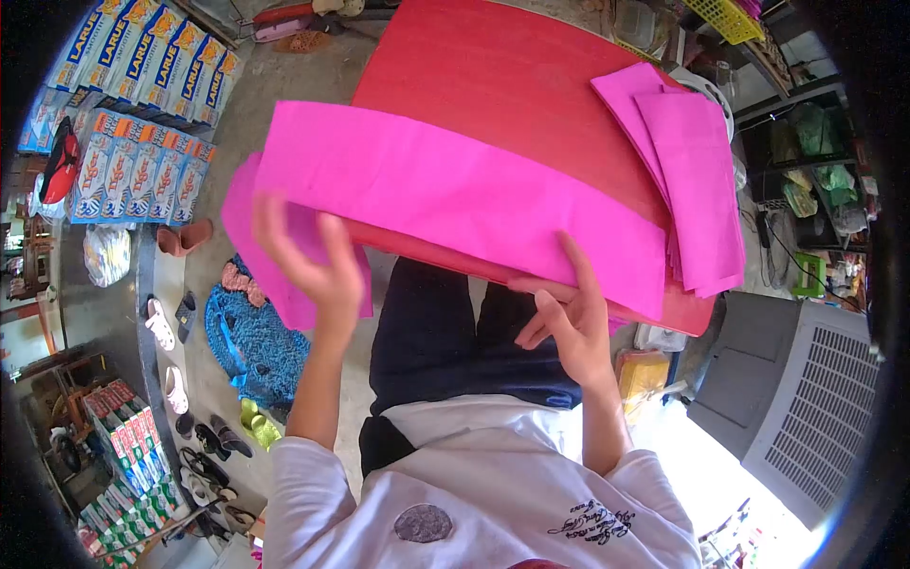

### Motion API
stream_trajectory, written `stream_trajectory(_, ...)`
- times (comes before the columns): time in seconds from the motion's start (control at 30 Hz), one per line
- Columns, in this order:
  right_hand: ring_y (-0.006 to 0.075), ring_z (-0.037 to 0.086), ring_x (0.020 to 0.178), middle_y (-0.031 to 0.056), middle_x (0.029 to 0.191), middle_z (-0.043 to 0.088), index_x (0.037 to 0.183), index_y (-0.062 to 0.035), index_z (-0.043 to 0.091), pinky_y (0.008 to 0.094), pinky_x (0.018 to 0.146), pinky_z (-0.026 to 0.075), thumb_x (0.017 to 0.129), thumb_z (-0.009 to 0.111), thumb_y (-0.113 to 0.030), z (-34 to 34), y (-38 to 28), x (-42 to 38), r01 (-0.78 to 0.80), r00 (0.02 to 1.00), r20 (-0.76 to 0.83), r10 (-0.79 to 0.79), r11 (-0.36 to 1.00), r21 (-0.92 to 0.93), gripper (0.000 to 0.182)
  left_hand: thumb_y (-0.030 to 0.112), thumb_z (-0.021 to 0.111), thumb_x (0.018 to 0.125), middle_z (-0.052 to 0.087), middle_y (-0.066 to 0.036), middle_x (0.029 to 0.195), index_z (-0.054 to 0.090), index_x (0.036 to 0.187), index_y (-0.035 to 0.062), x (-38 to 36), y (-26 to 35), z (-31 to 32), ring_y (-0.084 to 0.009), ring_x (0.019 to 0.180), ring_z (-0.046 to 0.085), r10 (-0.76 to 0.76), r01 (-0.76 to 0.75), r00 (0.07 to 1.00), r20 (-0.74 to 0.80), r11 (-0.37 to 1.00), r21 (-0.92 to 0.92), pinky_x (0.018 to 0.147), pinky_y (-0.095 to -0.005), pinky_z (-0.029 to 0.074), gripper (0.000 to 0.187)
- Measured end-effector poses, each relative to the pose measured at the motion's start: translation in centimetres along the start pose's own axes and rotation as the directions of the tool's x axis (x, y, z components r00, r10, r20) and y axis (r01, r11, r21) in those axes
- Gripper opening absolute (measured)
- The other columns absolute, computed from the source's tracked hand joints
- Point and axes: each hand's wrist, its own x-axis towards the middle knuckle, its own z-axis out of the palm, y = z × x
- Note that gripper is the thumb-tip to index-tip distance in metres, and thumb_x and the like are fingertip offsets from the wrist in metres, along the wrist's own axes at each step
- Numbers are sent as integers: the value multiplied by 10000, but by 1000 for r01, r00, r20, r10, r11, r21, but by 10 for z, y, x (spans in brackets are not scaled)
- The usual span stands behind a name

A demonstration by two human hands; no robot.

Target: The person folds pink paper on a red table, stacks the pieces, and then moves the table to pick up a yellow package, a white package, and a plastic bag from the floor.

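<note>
Mostly beyond left hand (327,282) and right hand (576,332), pink strip (436,185).

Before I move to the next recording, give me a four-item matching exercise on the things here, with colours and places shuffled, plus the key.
Column one:
1. Table
2. Sheet
3. Stack
4. Mat

Column two:
A. Pink, at the table's right side
B. Blue, on the floor
C. Red, with pink pieces lying on it
D. Pink, stretched along the table's near edge

Right pairs: 1-C, 2-D, 3-A, 4-B
</note>
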Motion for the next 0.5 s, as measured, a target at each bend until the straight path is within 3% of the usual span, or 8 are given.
stream_trajectory(0.03,195,732,714,223,1148,720,1596,-17,252,284,598,590,1010,611,-83,9,-4,0,22,999,-45,-24,999,-37,690,326,645,1007,453,-205,1544,498,1452,-23,-2,13,-3,-366,1438,422,230,-240,959,165,970,47,1195,-512,302,584)
stream_trajectory(0.1,186,738,745,210,1151,721,1576,-13,304,299,624,590,997,650,-103,16,-17,-1,-38,999,-45,30,980,-197,680,364,649,971,402,-234,1583,520,1459,-1,-10,46,-7,-432,1448,399,334,-320,702,629,937,-140,1208,-558,266,623)
stream_trajectory(0.13,192,743,756,210,1166,718,1563,-10,336,310,638,592,983,668,-106,16,-26,-4,-114,993,-13,116,942,-317,675,401,647,954,387,-239,1593,495,1485,10,-17,55,-3,-439,1458,383,347,-329,649,677,930,-161,1216,-562,254,677)
stream_trajectory(0.17,197,747,767,210,1182,714,1550,-7,367,320,651,594,969,685,-109,16,-30,-7,-181,979,5,204,883,-433,670,438,645,937,371,-243,1603,470,1511,21,-23,59,1,-447,1468,367,360,-337,590,723,923,-185,1224,-567,243,731)
stream_trajectory(0.27,259,755,871,197,1226,700,1516,-19,445,358,734,603,910,731,-105,32,-10,-10,409,909,329,-255,687,-600,676,443,636,919,346,-240,1622,424,1542,25,-39,49,8,-435,1497,335,313,-367,557,769,924,-110,1237,-574,226,779)
stream_trajectory(0.3,362,679,1144,205,1385,616,1517,-10,444,438,948,565,888,750,-160,40,-15,-1,625,776,442,-449,460,-631,715,348,721,851,388,-248,1588,431,1515,4,-35,56,6,-433,1474,372,286,-373,534,795,924,-82,1224,-580,261,802)
stream_trajectory(0.43,411,388,1466,225,1581,410,1518,38,416,542,1210,302,904,731,-344,62,13,30,575,788,427,-444,279,-770,789,316,719,850,419,-229,1579,468,1480,-18,-47,43,14,-417,1473,388,339,-413,594,729,907,-85,1225,-570,271,756)
stream_trajectory(0.5,405,385,1474,233,1582,410,1527,41,399,539,1216,296,911,723,-371,56,17,29,532,816,406,-411,259,-806,809,315,714,865,436,-219,1574,485,1471,-19,-48,41,15,-403,1470,400,347,-427,595,725,901,-81,1226,-555,276,729)
